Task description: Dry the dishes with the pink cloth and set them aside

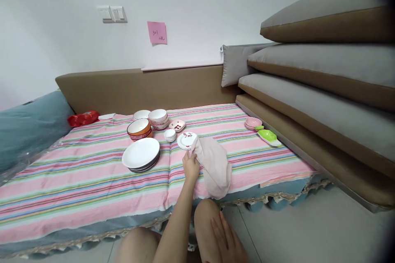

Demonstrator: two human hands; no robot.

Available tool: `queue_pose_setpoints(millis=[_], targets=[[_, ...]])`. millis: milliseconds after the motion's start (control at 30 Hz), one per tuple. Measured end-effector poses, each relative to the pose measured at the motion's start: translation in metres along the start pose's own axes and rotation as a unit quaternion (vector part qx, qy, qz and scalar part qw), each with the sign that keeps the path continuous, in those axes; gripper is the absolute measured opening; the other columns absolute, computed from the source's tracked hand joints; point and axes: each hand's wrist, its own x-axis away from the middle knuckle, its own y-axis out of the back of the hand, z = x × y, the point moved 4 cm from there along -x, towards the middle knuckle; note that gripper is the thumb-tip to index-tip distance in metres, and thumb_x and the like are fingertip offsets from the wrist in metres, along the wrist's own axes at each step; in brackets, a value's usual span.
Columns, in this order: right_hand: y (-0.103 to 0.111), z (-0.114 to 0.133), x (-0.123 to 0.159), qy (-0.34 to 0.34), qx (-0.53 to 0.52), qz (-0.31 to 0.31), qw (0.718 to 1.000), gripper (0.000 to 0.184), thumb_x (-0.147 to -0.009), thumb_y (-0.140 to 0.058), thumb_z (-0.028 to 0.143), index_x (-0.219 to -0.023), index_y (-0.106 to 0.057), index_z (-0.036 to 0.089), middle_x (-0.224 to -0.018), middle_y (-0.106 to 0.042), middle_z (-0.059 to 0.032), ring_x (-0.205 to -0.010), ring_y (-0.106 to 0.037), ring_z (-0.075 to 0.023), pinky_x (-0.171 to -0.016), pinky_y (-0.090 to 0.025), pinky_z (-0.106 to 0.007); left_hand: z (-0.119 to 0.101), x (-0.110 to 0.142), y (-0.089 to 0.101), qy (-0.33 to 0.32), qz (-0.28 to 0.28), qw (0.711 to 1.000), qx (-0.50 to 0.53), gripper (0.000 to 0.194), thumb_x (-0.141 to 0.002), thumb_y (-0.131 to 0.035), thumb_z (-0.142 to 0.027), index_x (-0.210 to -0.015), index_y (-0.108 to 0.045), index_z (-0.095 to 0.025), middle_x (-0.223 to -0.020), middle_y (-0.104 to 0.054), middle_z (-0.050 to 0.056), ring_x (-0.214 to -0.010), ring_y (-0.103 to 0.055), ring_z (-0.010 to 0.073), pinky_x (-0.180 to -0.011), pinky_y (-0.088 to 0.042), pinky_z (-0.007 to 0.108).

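Roughly, clock read from your left hand [191,167], twelve straight ahead. Toward nine, striped cover [61,181] gives moving room as far as the blue cushion [33,123]. Just past nine, white plates [141,153] sit stacked; a wide wrist sweep could shove them. At ten, orange bowls [138,131] stand right behind, so a knock might carry over. Toward eleven, small white bowls [170,135] look light, easily toppled. At twelve, floral plates [187,139] lie partly under the cloth [216,168]. Your left grip is narrow, pinched on that cloth; a hard pull may drag the top plate askew. Its lower end reaches the cover's front edge, past four: weight there could start a slide. Your right hand [225,237], at five, rests loose on your knee [206,218], nothing seen in it. Toward two, more room, then pink bowls [253,122], green dish [268,135], stacked cushions [311,102] bounding that side.
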Motion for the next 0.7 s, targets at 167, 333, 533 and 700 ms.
queue_pose_setpoints(millis=[167,333,533,700], targets=[[-0.02,-0.006,0.017,-0.003,-0.044,-0.009,0.999,0.09,-0.072,-0.057,0.064,-0.147,-0.029,0.022,-0.132,-0.053,-0.0169,-0.106,-0.061,-0.0359,-0.074,-0.055,-0.041,-0.01,-0.012,0.018,0.023,-0.038,0.998,0.046,0.02,-0.071,-0.055,-0.018,-0.087,-0.067,-0.015,-0.102,-0.065,0.013,-0.111,-0.052,0.0302,-0.101,-0.033,0.047],[-0.001,-0.008,0.009,-0.005,-0.18,0.029,0.983,0.071,-0.078,-0.06,0.053,-0.141,-0.042,0.028,-0.136,-0.051,-0.0104,-0.115,-0.057,-0.0332,-0.085,-0.055,-0.04,-0.018,-0.006,0.059,0.055,-0.045,0.989,0.132,0.029,-0.071,-0.05,-0.023,-0.094,-0.064,-0.014,-0.094,-0.066,0.009,-0.087,-0.059,0.0215,-0.081,-0.045,0.035],[0.045,-0.011,-0.089,-0.212,-0.371,0.023,0.904,0.045,-0.095,-0.037,0.031,-0.138,-0.045,0.021,-0.146,-0.04,-0.0071,-0.135,-0.037,-0.0213,-0.108,-0.039,-0.04,-0.033,0.04,0.098,0.104,0.063,0.967,0.223,0.037,-0.062,-0.047,-0.018,-0.088,-0.072,-0.012,-0.085,-0.072,0.009,-0.066,-0.061,0.0162,-0.061,-0.045,0.026],[0.035,-0.012,-0.117,-0.228,-0.46,0.077,0.855,0.04,-0.092,-0.042,0.036,-0.118,-0.063,0.016,-0.126,-0.06,-0.0119,-0.12,-0.054,-0.0237,-0.104,-0.043,-0.042,-0.053,0.083,0.126,0.094,0.136,0.951,0.261,0.032,-0.07,-0.054,-0.027,-0.093,-0.073,-0.016,-0.105,-0.071,0.009,-0.084,-0.065,0.0202,-0.071,-0.049,0.029]])
